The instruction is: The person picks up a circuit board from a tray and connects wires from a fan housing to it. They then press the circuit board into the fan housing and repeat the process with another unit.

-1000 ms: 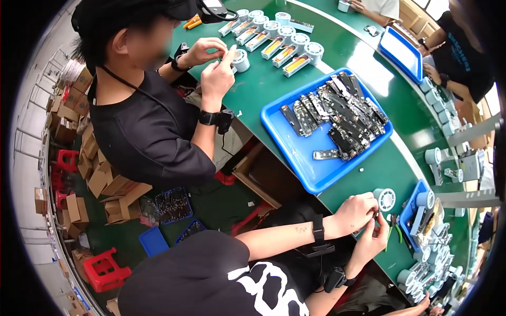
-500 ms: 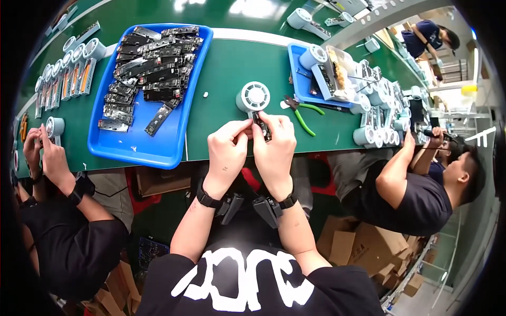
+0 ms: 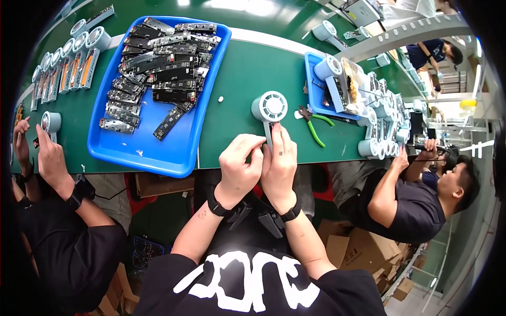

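Observation:
A pale blue handheld fan [image 3: 273, 106] with a round white-grilled head lies in front of me, its handle pointing toward me. Around the lower handle, my left hand [image 3: 241, 169] is closed, fingertips pinching its left side. My right hand [image 3: 279, 164] is closed on the handle from the right, its fingers lying along the top. Between the fingers a bit of dark insert shows in the handle; most of the handle is hidden. To the right of the fan lie cutting pliers [image 3: 315, 125] with green grips.
A blue tray [image 3: 158, 159] of dark circuit-board strips stands left. At right are a smaller blue tray [image 3: 311, 59] and several fan bodies [image 3: 377, 147]. More fans [image 3: 79, 45] stand far left. Co-workers sit on both sides. A small white bit [image 3: 221, 99] lies on the green table.
The whole view has shifted, so the table things sit further right. The fan handle now shows its pale side edge, and less of its dark insert. Both hands still hold the handle.

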Action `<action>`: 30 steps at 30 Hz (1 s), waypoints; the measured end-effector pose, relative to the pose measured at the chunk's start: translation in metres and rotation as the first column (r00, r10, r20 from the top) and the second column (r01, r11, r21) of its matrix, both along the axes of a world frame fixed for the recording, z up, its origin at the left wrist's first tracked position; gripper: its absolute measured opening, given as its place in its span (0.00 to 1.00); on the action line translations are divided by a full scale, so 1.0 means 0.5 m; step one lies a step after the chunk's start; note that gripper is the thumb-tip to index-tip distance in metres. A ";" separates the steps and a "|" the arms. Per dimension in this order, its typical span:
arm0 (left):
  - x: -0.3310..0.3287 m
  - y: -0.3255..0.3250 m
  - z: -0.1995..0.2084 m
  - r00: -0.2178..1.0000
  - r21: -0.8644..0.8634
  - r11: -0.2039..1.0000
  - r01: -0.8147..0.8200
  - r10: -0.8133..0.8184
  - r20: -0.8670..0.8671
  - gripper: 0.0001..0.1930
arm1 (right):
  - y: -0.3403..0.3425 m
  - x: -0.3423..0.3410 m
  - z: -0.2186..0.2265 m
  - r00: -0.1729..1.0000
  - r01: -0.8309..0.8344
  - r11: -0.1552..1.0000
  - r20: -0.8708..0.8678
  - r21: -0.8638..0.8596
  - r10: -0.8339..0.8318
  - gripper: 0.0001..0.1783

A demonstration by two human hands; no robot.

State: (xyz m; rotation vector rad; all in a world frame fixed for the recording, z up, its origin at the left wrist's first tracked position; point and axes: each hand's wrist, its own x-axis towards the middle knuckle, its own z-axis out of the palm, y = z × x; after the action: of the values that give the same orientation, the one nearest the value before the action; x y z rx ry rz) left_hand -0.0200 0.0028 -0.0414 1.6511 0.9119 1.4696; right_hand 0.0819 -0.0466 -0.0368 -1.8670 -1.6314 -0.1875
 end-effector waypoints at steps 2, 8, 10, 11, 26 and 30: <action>-0.014 0.010 0.005 1.000 -0.015 1.000 0.016 -0.016 0.008 0.09 | 0.009 -0.002 0.005 0.996 -0.057 0.998 -0.063 0.002 0.057 0.31; -0.068 -0.008 0.019 0.999 -0.034 0.999 0.035 -0.034 0.030 0.10 | 0.030 -0.011 0.048 0.972 -0.045 0.999 -0.231 -0.002 0.043 0.29; -0.064 -0.029 0.023 0.994 -0.019 0.996 0.084 -0.083 0.076 0.12 | 0.088 0.013 0.087 0.940 -0.036 0.998 -0.336 0.058 0.053 0.26; -0.056 -0.046 0.023 0.989 -0.013 0.993 0.121 -0.119 0.084 0.14 | 0.120 0.034 0.111 0.930 -0.082 0.995 -0.356 0.051 0.095 0.26; -0.518 -0.007 0.090 0.745 0.035 0.773 -0.633 0.621 -0.243 0.10 | 0.705 0.243 0.025 0.992 -0.122 0.992 0.017 -0.039 0.123 0.27; -0.518 0.092 0.032 0.604 0.296 0.681 -0.669 0.731 -0.318 0.19 | 0.727 0.247 -0.001 0.995 -0.088 0.993 0.032 -0.081 0.090 0.27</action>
State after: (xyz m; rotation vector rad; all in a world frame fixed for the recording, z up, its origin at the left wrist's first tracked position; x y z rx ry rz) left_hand -0.2790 0.0486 -0.0252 1.8492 1.9205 1.7334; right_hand 0.2056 0.3167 -0.0374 -1.8548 -1.7664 -0.1200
